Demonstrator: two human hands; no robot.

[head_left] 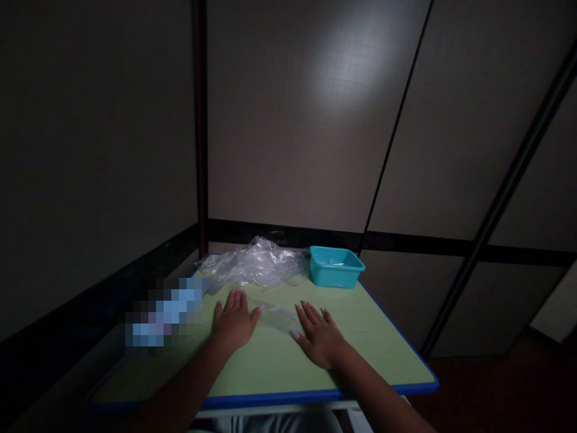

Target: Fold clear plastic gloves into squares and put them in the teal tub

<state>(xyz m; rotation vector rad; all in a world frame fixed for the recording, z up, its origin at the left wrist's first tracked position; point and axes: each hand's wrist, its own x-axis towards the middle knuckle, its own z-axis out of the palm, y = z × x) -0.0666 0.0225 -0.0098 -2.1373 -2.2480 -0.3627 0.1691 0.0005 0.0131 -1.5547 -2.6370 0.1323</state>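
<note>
Both of my hands rest palm down on a pale green table (pixel 270 373). My left hand (pixel 233 322) lies flat left of the middle, its fingers stretched toward the far side. My right hand (pixel 321 338) is also flat, its fingers pointing away from me and slightly left. Between the two lies a thin clear plastic piece (pixel 279 317), perhaps a small bag, close to both thumbs. Whether the fingers press on its edges I cannot tell. Beyond my left hand sits a crumpled heap of clear plastic (pixel 261 261).
A turquoise plastic basket (pixel 334 276) stands at the far right of the table, with something clear faintly visible inside. A blurred-out bluish object (pixel 169 313) is at the left edge. Dark panelled walls or doors (pixel 293 132) rise close behind and left of the table.
</note>
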